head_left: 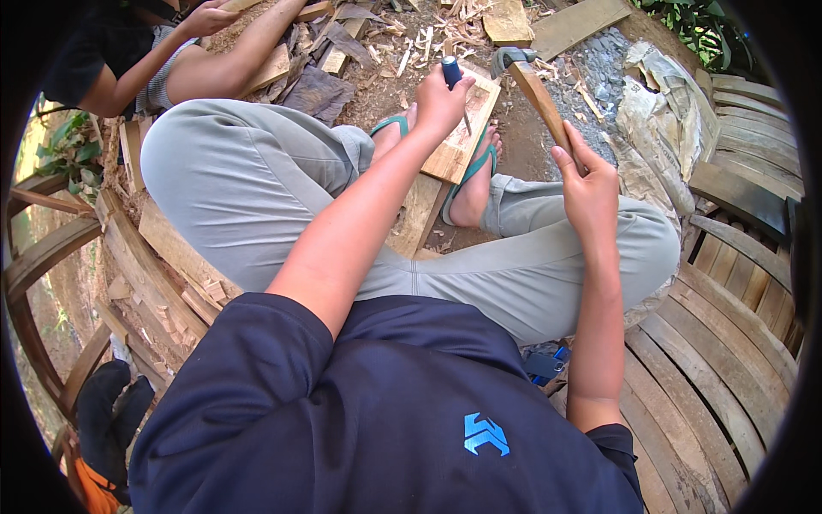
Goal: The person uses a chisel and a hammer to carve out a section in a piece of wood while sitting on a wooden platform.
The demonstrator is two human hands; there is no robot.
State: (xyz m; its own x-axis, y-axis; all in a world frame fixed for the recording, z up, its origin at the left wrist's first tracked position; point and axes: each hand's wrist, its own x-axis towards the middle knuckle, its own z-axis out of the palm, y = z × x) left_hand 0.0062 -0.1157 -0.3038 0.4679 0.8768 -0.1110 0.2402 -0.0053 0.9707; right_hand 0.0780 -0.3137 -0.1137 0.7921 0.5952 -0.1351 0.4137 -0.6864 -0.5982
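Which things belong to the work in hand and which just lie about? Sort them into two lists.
In the work:
blue-handled chisel, in the left hand
hammer, in the right hand
wooden board, below the chisel

Lying about:
wood shavings
crumpled pale sheet
loose plank

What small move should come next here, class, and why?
Probably tap the blue-handled chisel lightly with the hammer: the left hand holds the chisel over the wooden block, and the right hand grips the hammer, its head apart from the chisel.
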